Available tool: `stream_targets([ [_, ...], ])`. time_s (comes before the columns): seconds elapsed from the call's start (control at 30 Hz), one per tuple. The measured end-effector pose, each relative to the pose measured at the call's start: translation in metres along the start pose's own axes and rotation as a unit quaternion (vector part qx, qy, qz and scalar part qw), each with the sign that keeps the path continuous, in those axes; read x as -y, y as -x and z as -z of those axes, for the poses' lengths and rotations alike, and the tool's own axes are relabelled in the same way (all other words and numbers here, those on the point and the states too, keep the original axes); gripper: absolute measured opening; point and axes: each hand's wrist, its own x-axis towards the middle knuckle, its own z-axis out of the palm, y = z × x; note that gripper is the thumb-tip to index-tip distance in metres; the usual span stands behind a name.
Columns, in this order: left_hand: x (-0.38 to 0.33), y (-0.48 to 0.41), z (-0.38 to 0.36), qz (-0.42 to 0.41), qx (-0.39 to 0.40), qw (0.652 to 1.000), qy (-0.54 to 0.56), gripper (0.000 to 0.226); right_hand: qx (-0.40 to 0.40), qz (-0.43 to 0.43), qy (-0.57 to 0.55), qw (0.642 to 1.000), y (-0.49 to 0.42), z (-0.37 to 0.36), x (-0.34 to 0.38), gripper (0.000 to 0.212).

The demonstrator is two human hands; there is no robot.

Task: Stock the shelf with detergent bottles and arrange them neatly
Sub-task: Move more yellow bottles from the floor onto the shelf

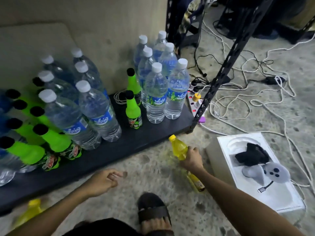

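My right hand [191, 158] grips a yellow detergent bottle [179, 147] with a yellow cap, held tilted just above the floor in front of the shelf's right end. A second yellow bottle [196, 182] lies on the floor under my right forearm. A third yellow bottle [29, 212] lies at the lower left, below the shelf's edge. My left hand [104, 180] hovers over the floor near the shelf front, fingers loosely curled and holding nothing. The dark shelf board [136, 142] carries clear water bottles [156, 92] and green soda bottles [133, 109].
A black metal shelf post [219, 77] rises at the board's right corner. A white box [259, 169] sits on the floor to the right. A power strip [196, 99] and tangled cables [255, 92] spread behind it. My sandalled foot [153, 212] is at the bottom centre.
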Motion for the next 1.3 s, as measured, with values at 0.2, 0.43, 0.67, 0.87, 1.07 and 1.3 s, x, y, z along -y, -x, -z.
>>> stream_targets([
  [0.2, 0.068, 0.072, 0.043, 0.058, 0.013, 0.994, -0.088, 0.026, 0.075, 0.198, 0.082, 0.974, 0.071, -0.029, 0.073, 0.078],
  [0.43, 0.209, 0.145, 0.065, 0.287, -0.093, 0.953, -0.024, 0.059, 0.149, 0.363, 0.145, 0.908, 0.127, -0.090, 0.192, 0.064],
  [0.67, 0.291, 0.134, 0.018, 0.353, -0.189, 0.907, 0.130, 0.118, 0.158, 0.420, 0.186, 0.874, 0.138, -0.131, 0.259, 0.063],
  [0.87, 0.274, 0.106, -0.011, 0.271, -0.252, 0.921, 0.120, 0.091, 0.163, 0.423, 0.180, 0.873, 0.137, -0.143, 0.278, 0.059],
  [1.07, 0.252, 0.122, -0.007, 0.264, -0.341, 0.897, 0.093, 0.083, 0.145, 0.431, 0.141, 0.879, 0.153, -0.126, 0.288, 0.064],
  [1.3, 0.181, 0.205, 0.043, 0.082, -0.368, 0.919, 0.113, 0.053, 0.125, 0.500, 0.089, 0.852, 0.195, -0.035, 0.310, 0.070],
])
